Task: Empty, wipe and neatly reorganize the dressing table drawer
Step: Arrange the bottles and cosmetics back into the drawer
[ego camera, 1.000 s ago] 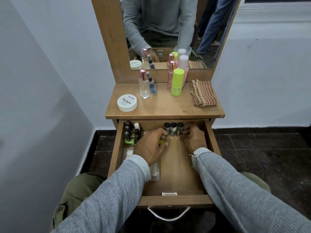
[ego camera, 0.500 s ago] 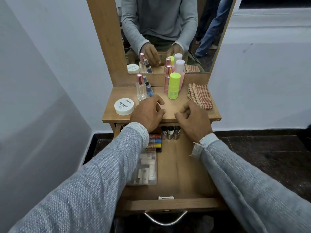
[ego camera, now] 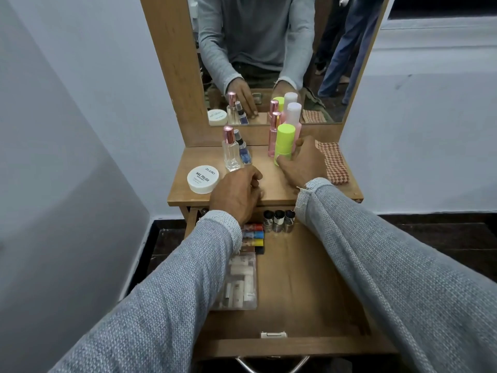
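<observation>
The drawer [ego camera: 298,297] stands pulled open under the dressing table top [ego camera: 269,181]. At its back sit three small silver-and-black bottles [ego camera: 278,220]. Along its left side lie coloured tubes [ego camera: 254,234] and a clear bag of white items [ego camera: 239,284]. My right hand [ego camera: 302,164] is up on the table top, fingers wrapped round the lime-green bottle [ego camera: 284,140]. My left hand [ego camera: 236,193] rests on the top's front edge with fingers loosely curled, holding nothing.
On the top stand a white nail-polish jar [ego camera: 203,179], a clear perfume bottle with a pink cap [ego camera: 230,150], a small blue spray bottle [ego camera: 244,153], a tall pink bottle [ego camera: 273,135] and a white-capped pink bottle [ego camera: 294,114]. A checked cloth [ego camera: 333,162] lies at the right. Behind is the mirror [ego camera: 269,49].
Both hands rose out of the drawer onto the table top. My right hand then moved back and right and took hold of the lime-green bottle.
</observation>
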The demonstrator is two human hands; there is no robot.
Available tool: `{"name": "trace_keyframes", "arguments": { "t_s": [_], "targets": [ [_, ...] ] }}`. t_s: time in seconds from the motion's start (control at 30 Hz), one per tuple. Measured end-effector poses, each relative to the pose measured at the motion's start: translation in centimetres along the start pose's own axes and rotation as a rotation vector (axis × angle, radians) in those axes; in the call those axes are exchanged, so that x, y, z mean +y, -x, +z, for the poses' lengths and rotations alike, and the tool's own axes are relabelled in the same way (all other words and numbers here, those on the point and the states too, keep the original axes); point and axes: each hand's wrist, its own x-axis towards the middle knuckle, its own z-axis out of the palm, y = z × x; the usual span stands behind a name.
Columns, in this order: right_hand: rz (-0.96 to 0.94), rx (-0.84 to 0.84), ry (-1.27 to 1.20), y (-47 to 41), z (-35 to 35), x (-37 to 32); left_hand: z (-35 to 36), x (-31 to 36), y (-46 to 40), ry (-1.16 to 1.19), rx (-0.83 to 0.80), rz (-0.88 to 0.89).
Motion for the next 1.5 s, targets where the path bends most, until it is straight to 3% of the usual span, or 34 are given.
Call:
{"name": "trace_keyframes", "arguments": {
  "t_s": [0.37,0.5,0.6,0.73,1.03,1.2,1.37,1.5],
  "targets": [
    [0.003,0.055,-0.035,0.1,0.6,0.2,-0.5,-0.5,0.6,0.092,0.059,-0.001],
    [-0.129,0.134,-0.094,2.2,1.1,0.5,-0.9,-0.9,1.1,0.130,0.090,0.012],
    [-0.308,0.031,-0.059,3.5,2.3,-0.1,-0.9,-0.7,1.3,0.082,0.076,0.029],
    [-0.312,-0.185,-0.047,2.6,3.1,-2.2,-1.3,-1.0,1.4,0.036,0.077,0.003],
    [-0.289,-0.249,0.066,0.6,4.6,-3.2,-1.1,-1.6,2.0,0.011,0.076,0.022],
    [-0.252,-0.204,0.066,0.5,4.7,-3.0,-1.2,-1.8,2.1,0.049,0.086,0.012],
    [-0.203,-0.095,-0.152,3.0,3.1,-1.3,-1.0,-1.7,2.7,0.066,0.099,0.017],
    [-0.247,-0.055,-0.175,6.5,0.0,1.3,-0.4,-1.4,4.2,0.051,0.130,0.073]
  ]
}}
